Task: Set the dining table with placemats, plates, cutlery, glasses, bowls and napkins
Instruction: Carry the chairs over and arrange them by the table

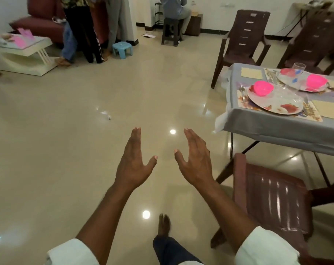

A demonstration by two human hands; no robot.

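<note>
My left hand (133, 159) and my right hand (194, 159) are stretched out in front of me over the tiled floor, fingers straight, palms facing each other, holding nothing. The dining table (273, 129) with a grey cloth stands to the right, away from both hands. On it lie a patterned placemat (313, 116), a near plate (275, 107) carrying a pink bowl (263, 88), a far plate (298, 84) with a second pink bowl (316, 80), a spoon (242, 90), a clear glass (299, 66) and beige napkins (252, 72).
A brown plastic chair (271, 199) stands close at my lower right. Two more brown chairs (244, 35) stand behind the table. A low white table (22, 52), a blue stool (122, 48), standing people (82, 31) and a seated person (173, 8) are far across the shiny floor.
</note>
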